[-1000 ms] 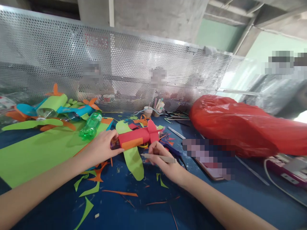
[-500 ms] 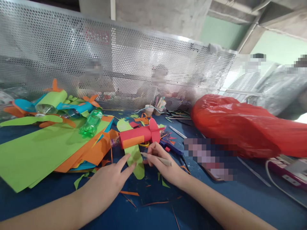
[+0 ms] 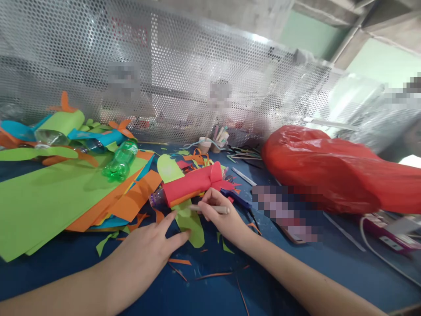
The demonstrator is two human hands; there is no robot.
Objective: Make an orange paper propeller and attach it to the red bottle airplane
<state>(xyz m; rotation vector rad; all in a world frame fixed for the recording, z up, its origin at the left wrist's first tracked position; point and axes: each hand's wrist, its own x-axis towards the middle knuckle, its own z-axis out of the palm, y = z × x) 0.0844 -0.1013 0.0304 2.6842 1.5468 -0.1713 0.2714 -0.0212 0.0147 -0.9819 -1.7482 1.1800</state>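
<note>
On the blue tabletop lies a toy plane (image 3: 187, 184) made from a plastic bottle wrapped in red sheet, with a purple-ringed neck at its left. One green wing (image 3: 197, 230) points toward me; the other (image 3: 169, 167) slants up on the far side. My left hand (image 3: 158, 239) rests by the near wing, thumb and forefinger spread and touching its left edge and surface. Between the fingers of my right hand (image 3: 219, 210) is a pale marker (image 3: 225, 210), its tip at the near wing close to the red body. An orange strip (image 3: 186, 198) runs along the body's side.
Green sheets (image 3: 62, 188), orange scraps (image 3: 138, 195) and a green bottle (image 3: 121, 160) lie left, before other bottle planes (image 3: 59, 127). A blue glue gun (image 3: 238, 198), a pixelated flat item (image 3: 283, 215) and a red plastic bag (image 3: 322, 166) are right. Pen cups (image 3: 204, 145) stand behind.
The plane has rolled so its far wing shows raised and the orange strip has turned downward. My right hand and marker have shifted slightly left and up. The camera view has moved slightly.
</note>
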